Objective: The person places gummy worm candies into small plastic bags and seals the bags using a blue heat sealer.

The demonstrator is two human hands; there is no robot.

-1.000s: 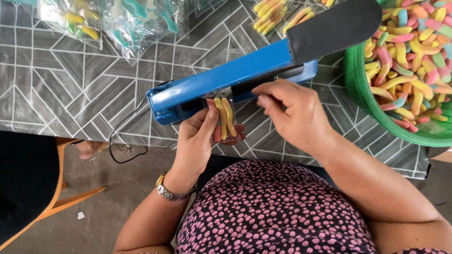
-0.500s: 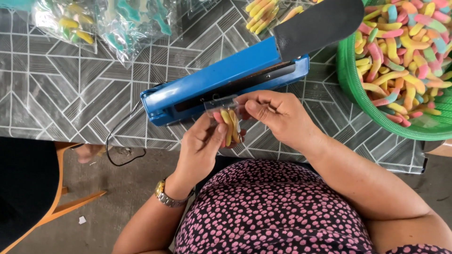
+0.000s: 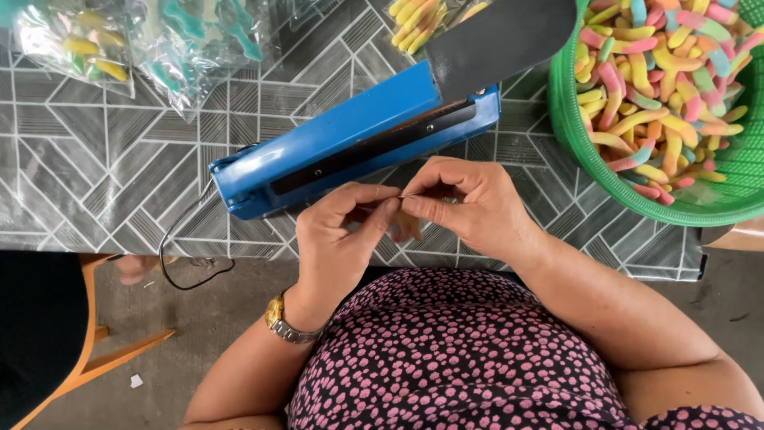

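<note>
Both hands, left hand [image 3: 338, 231] and right hand [image 3: 469, 203], had drawn the small candy packet [image 3: 404, 227] clear of the blue heat sealer [image 3: 350, 143]; fingers pinched its top edge above the surface [image 3: 95, 159].

left hand [image 3: 338, 231], right hand [image 3: 469, 203], pinching candy bag [image 3: 404, 227]

candy bag [image 3: 407, 227] mostly behind fingers [image 3: 374, 209]

Grey geometric-patterned tablecloth [image 3: 103, 159], bare concrete floor [image 3: 199, 334], orange wooden chair [image 3: 87, 350].
</note>
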